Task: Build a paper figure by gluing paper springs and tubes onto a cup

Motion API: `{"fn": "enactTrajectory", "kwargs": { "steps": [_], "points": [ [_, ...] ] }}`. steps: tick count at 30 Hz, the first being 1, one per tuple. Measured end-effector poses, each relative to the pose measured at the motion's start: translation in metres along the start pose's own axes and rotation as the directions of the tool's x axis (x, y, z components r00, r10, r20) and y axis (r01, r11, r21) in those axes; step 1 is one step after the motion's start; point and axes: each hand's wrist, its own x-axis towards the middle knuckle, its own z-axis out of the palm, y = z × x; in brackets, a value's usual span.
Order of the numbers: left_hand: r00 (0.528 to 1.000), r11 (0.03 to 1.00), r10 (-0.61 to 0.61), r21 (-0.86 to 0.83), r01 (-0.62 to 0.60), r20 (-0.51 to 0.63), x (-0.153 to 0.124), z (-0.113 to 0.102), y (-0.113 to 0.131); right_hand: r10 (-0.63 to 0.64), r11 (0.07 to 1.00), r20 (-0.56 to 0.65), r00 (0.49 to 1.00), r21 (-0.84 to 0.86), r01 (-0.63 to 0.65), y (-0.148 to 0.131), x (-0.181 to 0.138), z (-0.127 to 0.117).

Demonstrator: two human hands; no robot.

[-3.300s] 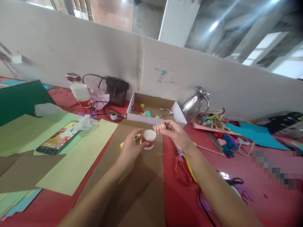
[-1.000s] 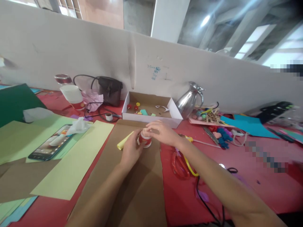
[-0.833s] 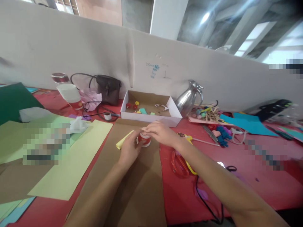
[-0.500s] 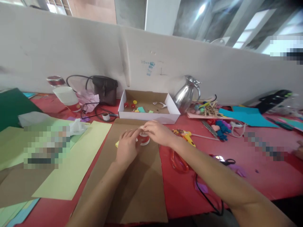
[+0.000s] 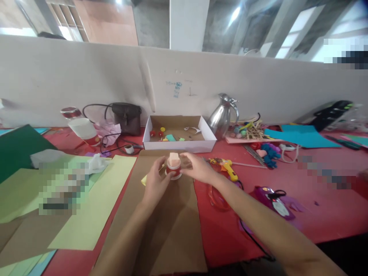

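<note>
Small red cup (image 5: 173,172) on the brown sheet (image 5: 169,230), mid-counter (image 5: 316,218), with a pink folded piece (image 5: 173,157) perched on top. Left hand (image 5: 155,183): grip closed round the cup's left side. Right hand (image 5: 198,171) just right of it; cannot tell whether pinching or only touching. Risk: a nudge toppling the pink piece, probably loose. Fingertips behind the cup hidden; cup markings blurred.

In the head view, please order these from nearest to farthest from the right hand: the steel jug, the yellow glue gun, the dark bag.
1. yellow glue gun, just right of the right hand.
2. steel jug, behind, by the wall.
3. dark bag, far left.
</note>
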Motion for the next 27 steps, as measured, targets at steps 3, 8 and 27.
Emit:
{"fn": "enactTrajectory", "kwargs": {
  "steps": [3,8,27],
  "points": [
    [1.000,0.998,-0.021,0.054,0.021,-0.015,-0.001,-0.001,0.003,0.031,0.991,-0.058,0.998,0.129,-0.023,0.007,-0.004,0.017],
    [0.999,0.986,0.039,0.161,-0.034,-0.031,-0.001,-0.006,0.012,0.037,0.977,-0.143,0.989,0.214,-0.005,0.015,-0.005,0.036],
    [0.978,0.744,-0.178,0.666,0.062,0.108,-0.001,-0.057,-0.024,0.375,0.553,-0.456,0.807,-0.589,-0.589,0.087,-0.083,-0.065]
  ]
}}
